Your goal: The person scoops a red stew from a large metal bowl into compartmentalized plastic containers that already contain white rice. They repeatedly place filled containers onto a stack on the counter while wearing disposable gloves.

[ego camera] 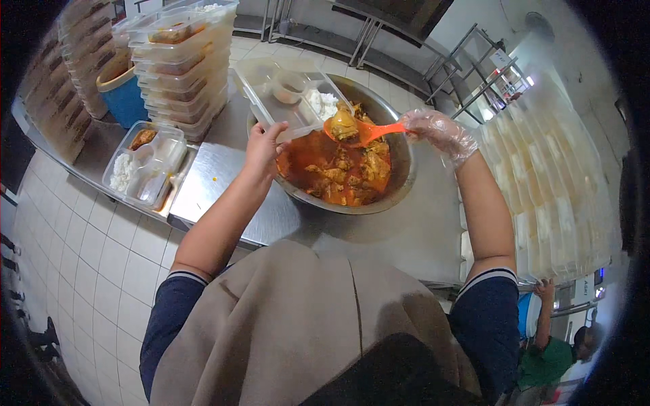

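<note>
My bare left hand grips the near edge of a clear plastic compartment tray, tilted above the far side of a large metal basin. White rice lies in one of the tray's compartments. In a thin clear plastic glove, my right hand holds an orange plastic ladle. A piece of sauced chicken rests in the ladle's bowl, right at the tray's corner. Below, the basin holds reddish-orange sauce with several chicken pieces.
Left on the steel table are a filled tray, a tall stack of filled trays and a blue bucket. Many stacked trays rise at the right. Beyond them, a person in green raises a hand to that stack.
</note>
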`<action>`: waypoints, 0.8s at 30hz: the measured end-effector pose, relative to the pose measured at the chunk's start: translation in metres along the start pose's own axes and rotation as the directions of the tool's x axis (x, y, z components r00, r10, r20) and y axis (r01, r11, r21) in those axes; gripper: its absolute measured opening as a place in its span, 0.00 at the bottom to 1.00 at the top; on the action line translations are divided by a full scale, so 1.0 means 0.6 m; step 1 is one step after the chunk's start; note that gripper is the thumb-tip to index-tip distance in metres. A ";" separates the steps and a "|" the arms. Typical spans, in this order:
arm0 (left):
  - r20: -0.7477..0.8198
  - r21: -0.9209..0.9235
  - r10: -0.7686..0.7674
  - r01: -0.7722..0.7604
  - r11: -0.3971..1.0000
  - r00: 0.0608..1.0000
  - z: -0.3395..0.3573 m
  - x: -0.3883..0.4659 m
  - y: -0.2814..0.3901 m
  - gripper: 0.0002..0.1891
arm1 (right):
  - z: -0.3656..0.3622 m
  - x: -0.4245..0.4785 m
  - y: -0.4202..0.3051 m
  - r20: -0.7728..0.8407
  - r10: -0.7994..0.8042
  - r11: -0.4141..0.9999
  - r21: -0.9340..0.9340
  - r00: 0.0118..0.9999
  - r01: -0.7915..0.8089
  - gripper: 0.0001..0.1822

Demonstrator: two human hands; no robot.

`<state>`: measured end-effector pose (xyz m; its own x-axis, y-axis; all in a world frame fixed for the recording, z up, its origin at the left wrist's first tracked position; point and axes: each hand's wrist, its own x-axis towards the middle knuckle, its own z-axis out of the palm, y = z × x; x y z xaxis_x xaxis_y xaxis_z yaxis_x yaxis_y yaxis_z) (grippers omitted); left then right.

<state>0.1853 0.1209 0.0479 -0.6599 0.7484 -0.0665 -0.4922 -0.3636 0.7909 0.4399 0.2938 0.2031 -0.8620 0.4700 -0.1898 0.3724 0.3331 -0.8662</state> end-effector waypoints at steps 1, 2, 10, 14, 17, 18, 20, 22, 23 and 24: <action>0.009 0.018 -0.019 0.019 1.000 1.000 0.000 -0.003 -0.003 0.12 | 0.002 0.000 -0.004 -0.019 0.000 1.000 0.001 1.000 0.000 0.12; 0.017 0.035 -0.038 0.037 0.999 0.999 0.001 -0.006 -0.005 0.12 | 0.005 0.001 -0.010 -0.038 0.000 1.000 0.002 0.999 0.000 0.12; 0.222 -0.058 -0.209 0.227 0.972 0.952 0.034 -0.077 0.007 0.12 | 0.021 0.040 -0.023 -0.017 -0.003 0.999 -0.033 1.000 0.003 0.13; 0.247 -0.081 -0.213 0.239 0.968 0.945 0.034 -0.087 0.007 0.12 | 0.036 0.067 -0.019 -0.013 -0.034 0.999 -0.015 0.999 0.034 0.13; 0.262 -0.089 -0.209 0.239 0.967 0.942 0.034 -0.088 0.010 0.12 | 0.047 0.069 -0.016 -0.035 -0.119 0.984 -0.135 0.992 0.113 0.13; 0.253 -0.081 -0.204 0.231 0.970 0.946 0.034 -0.088 0.012 0.12 | 0.055 0.067 -0.021 -0.032 -0.154 0.968 -0.205 0.988 0.144 0.13; 0.237 -0.065 -0.195 0.216 0.974 0.952 0.033 -0.088 0.014 0.13 | 0.075 0.051 -0.030 -0.047 -0.281 0.911 -0.327 0.959 0.251 0.13; 0.232 -0.091 -0.194 0.220 0.971 0.953 0.037 -0.087 0.012 0.13 | 0.081 0.038 -0.021 -0.056 -0.472 0.737 -0.573 0.880 0.359 0.11; 0.231 -0.103 -0.194 0.222 0.969 0.953 0.039 -0.086 0.011 0.13 | 0.079 0.042 0.002 -0.028 -0.590 0.561 -0.733 0.807 0.385 0.10; 0.228 -0.105 -0.187 0.215 0.971 0.956 0.038 -0.086 0.011 0.13 | 0.084 0.038 0.000 0.025 -0.663 0.396 -0.837 0.748 0.378 0.10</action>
<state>0.2290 0.0928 0.0704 -0.4091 0.9096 -0.0728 -0.6797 -0.2505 0.6894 0.4026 0.2634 0.1754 -0.9003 0.1105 0.4210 0.1089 0.9937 -0.0278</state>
